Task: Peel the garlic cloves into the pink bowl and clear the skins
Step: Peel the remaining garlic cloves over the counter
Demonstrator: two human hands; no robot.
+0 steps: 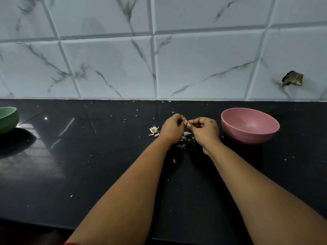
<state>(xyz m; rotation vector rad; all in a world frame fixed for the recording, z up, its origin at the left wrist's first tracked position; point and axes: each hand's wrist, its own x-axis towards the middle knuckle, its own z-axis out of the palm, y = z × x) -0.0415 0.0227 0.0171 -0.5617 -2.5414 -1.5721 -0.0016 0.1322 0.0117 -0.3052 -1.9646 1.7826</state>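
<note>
You were mid-peel, by my reading. Loose skins (pixel 184 138) lay on the counter (pixel 106 165) left of the pink bowl (pixel 250 125), uncleared, with a garlic stub (pixel 153 129) further left. Whether the bowl held cloves, I cannot tell. Your left hand (pixel 172 129) and right hand (pixel 205 130) met fingertip to fingertip just left of the bowl, curled, pinching something small, likely a clove.

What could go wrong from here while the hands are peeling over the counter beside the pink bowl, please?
The left hand and right hand work over the black counter, not over the pink bowl, so a slipped clove would likely land among the skins. Flakes already lie scattered far across the counter and could be missed at cleanup. The garlic root base beside the left hand could be knocked away.
</note>
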